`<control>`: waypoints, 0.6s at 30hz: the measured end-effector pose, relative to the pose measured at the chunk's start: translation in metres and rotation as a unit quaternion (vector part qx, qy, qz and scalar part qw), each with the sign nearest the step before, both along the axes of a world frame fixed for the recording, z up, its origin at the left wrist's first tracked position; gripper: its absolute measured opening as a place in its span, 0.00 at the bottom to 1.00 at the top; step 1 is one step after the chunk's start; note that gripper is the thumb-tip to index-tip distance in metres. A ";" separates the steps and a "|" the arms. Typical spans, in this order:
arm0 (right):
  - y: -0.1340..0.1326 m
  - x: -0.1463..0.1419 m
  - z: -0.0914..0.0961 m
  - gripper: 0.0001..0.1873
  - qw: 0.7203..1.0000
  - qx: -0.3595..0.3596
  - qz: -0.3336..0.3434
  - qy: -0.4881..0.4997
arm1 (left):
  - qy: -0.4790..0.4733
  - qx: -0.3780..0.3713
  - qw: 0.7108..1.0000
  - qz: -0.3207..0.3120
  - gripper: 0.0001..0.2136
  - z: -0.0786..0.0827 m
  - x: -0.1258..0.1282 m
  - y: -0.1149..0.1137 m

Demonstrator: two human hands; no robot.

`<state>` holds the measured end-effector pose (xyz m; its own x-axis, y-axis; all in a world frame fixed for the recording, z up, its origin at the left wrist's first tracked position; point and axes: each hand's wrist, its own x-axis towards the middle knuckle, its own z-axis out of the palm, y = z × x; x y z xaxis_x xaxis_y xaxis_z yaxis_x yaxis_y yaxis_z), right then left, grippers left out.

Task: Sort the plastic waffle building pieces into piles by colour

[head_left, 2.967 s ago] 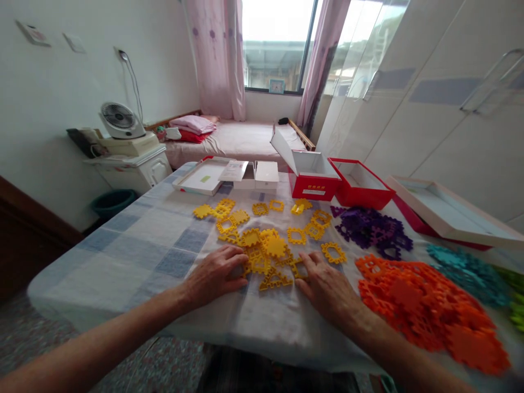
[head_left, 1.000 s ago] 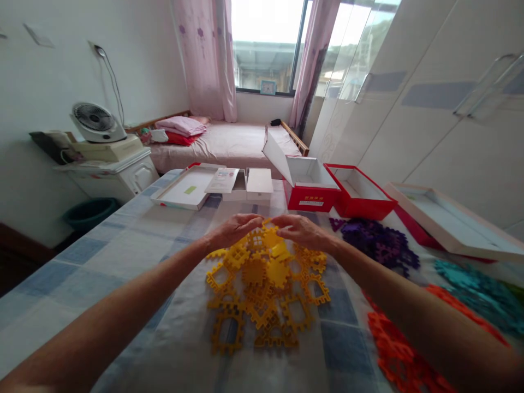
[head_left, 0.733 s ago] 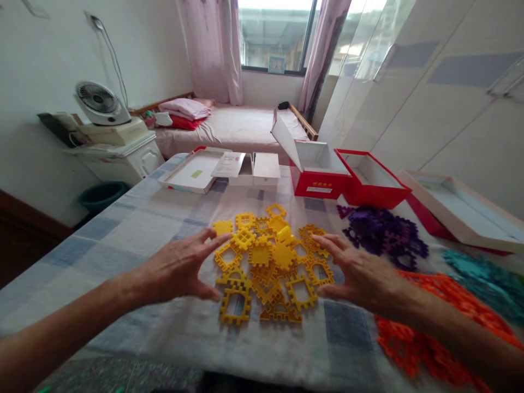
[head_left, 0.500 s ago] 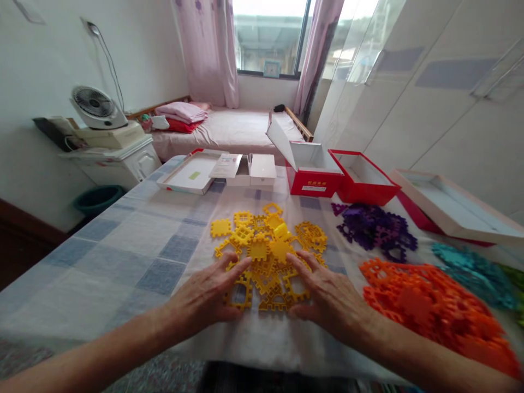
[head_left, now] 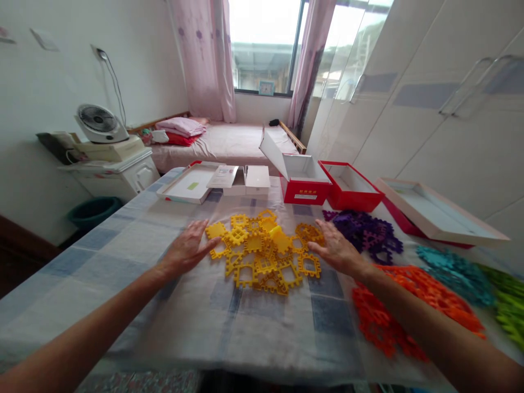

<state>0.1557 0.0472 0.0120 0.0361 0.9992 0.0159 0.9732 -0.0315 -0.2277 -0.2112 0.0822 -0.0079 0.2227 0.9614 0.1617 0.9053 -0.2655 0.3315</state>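
Pale walls and a pink-covered bed [head_left: 245, 136] made up the room beyond our yellow pile [head_left: 262, 248], which lay heaped on the bench [head_left: 262, 333] under a blue-and-white checked cloth. Far to the left of the pile we saw a fan [head_left: 98, 120] and, below it, a dark green bin [head_left: 94, 218]. Behind the pile and to its left lay a shallow white tray [head_left: 184, 183].

Just at the pile's left edge was our left hand [head_left: 186, 245], open, with nothing gripped, thumb and fingers spread toward a solid square piece [head_left: 216, 230]. Whether skin met plastic there, we could not tell. Our yellow toothed plates and frames overlapped each other, a few lying flatter at the rim. Behind the pile to the right stood a red box [head_left: 290, 191] with its lid raised. Our right hand [head_left: 333, 245] was open too, curved around the pile's right edge, gripping nothing that we could see. Farther right of the pile we had purple pieces [head_left: 368, 232], orange pieces [head_left: 426, 281] partly under our forearm, teal pieces [head_left: 456, 273] and green pieces [head_left: 510, 305].

We judged the step in hand to be gathering the yellow pieces together; the next move seemed to call for both palms pressing evenly inward, fingers low on the cloth.
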 end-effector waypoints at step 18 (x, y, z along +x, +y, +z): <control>-0.094 -0.023 0.015 0.49 0.977 -0.090 0.176 0.076 | 0.055 -0.060 0.950 -0.301 0.58 0.001 -0.012 -0.068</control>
